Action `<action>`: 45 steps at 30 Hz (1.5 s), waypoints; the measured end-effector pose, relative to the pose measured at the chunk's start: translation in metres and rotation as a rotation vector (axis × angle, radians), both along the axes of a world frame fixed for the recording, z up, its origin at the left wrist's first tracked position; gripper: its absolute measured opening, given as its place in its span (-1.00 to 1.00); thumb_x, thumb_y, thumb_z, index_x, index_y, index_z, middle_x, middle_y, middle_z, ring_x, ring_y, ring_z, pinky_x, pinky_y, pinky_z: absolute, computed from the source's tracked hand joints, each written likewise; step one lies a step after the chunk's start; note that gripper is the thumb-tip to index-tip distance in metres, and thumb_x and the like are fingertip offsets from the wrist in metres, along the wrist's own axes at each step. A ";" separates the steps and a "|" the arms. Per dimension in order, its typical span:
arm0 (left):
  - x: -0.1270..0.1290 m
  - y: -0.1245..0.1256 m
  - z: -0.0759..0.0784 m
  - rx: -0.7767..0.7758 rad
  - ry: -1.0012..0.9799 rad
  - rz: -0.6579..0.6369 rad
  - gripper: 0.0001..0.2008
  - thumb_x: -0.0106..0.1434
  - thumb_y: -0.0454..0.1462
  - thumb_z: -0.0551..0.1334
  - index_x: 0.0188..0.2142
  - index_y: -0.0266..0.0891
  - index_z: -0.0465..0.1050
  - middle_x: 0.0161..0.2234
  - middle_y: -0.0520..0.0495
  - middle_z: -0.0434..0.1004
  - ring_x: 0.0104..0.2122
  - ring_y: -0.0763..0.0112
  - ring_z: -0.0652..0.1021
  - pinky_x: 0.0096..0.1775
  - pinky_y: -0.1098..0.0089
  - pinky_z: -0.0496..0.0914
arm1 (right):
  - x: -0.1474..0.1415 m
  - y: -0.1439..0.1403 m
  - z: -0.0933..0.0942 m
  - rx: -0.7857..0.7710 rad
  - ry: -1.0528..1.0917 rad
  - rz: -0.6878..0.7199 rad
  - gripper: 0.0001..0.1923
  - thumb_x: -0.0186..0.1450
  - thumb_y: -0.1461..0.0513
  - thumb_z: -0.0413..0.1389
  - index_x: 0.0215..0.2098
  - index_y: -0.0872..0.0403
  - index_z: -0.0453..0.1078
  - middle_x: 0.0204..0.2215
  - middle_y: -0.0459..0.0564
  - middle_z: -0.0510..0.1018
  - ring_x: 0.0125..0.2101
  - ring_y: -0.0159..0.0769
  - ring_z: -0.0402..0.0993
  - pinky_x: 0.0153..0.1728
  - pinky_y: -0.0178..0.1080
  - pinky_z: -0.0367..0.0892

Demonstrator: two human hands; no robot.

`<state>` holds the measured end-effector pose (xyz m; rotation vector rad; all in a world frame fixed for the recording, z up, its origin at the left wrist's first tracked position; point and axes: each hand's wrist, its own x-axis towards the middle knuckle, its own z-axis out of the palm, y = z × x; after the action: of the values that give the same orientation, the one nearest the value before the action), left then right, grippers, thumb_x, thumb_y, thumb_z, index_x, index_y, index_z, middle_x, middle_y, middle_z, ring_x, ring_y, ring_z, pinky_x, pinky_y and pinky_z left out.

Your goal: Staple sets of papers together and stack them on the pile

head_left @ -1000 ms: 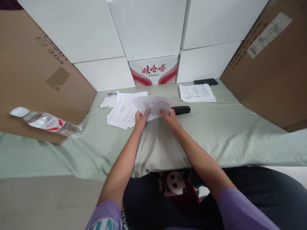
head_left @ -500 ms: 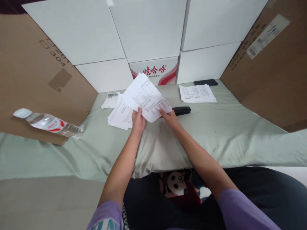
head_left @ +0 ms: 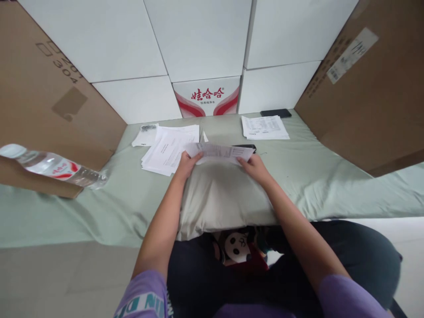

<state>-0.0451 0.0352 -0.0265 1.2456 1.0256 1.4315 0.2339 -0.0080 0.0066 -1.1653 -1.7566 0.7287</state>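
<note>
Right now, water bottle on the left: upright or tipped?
Tipped. The water bottle lies on its side, cap pointing left, resting against the cardboard box.

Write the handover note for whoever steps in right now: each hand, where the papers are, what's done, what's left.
Left hand and right hand each grip an end of a printed sheet, held nearly flat above the green cloth.
Loose paper pile lies beside the left hand; a separate printed stack sits far right; a black stapler is mostly hidden behind the sheet.
Done: sheet lifted.
Left: sheet not set down.
</note>
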 end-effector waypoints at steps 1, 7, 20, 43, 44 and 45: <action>0.003 -0.002 0.000 0.000 0.008 -0.030 -0.47 -0.06 -0.02 0.48 -0.17 -0.31 0.59 -0.20 -0.20 0.67 -0.13 0.12 0.63 -0.04 0.18 0.50 | 0.001 -0.003 -0.004 0.002 0.027 -0.025 -0.61 0.35 0.00 0.05 -0.10 0.06 0.56 -0.19 0.04 0.65 -0.15 -0.09 0.56 -0.09 -0.08 0.44; 0.009 -0.013 0.007 0.024 0.174 -0.166 -0.42 0.00 -0.01 0.45 -0.06 -0.31 0.55 -0.08 -0.24 0.64 -0.06 0.07 0.61 0.06 0.09 0.45 | 0.006 -0.017 -0.019 -0.027 -0.001 -0.080 -0.60 0.34 -0.03 0.05 -0.14 0.05 0.58 -0.16 0.07 0.65 -0.07 -0.01 0.56 0.00 0.01 0.43; 0.016 -0.015 0.007 0.017 0.443 -0.256 -0.50 0.10 0.02 0.37 -0.10 -0.29 0.58 -0.10 -0.25 0.63 0.00 0.02 0.56 0.13 0.05 0.39 | 0.018 -0.027 -0.044 -0.073 -0.069 -0.219 -0.55 0.33 -0.06 0.00 -0.35 0.11 0.52 -0.33 0.09 0.66 -0.29 -0.04 0.58 -0.19 -0.05 0.46; -0.005 -0.013 0.019 -0.227 0.387 -0.335 -0.67 0.05 -0.08 0.44 -0.27 -0.24 0.62 -0.46 -0.05 0.59 -0.54 0.38 0.52 -0.54 0.43 0.34 | 0.000 -0.017 0.001 -0.492 0.126 0.193 -0.80 0.30 0.17 0.12 -0.26 0.08 0.57 -0.33 0.03 0.67 -0.35 -0.16 0.61 -0.35 -0.15 0.50; -0.004 -0.013 0.020 -0.181 0.366 -0.275 -0.68 0.06 -0.06 0.43 -0.30 -0.25 0.61 -0.48 -0.03 0.58 -0.55 0.40 0.51 -0.53 0.43 0.33 | 0.001 -0.017 0.004 -0.423 0.086 0.170 -0.79 0.31 0.18 0.11 -0.26 0.08 0.56 -0.34 0.02 0.66 -0.35 -0.18 0.60 -0.35 -0.17 0.48; -0.003 -0.013 0.021 -0.142 0.346 -0.236 -0.69 0.08 -0.06 0.41 -0.32 -0.25 0.60 -0.49 -0.02 0.57 -0.54 0.40 0.50 -0.50 0.43 0.35 | 0.002 -0.016 0.008 -0.368 0.040 0.146 -0.79 0.31 0.19 0.10 -0.26 0.09 0.55 -0.34 0.01 0.66 -0.35 -0.19 0.59 -0.35 -0.18 0.47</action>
<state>-0.0480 0.0225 -0.0051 1.4858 1.1436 0.9670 0.2363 -0.0242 0.0149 -1.2581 -1.7324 1.1935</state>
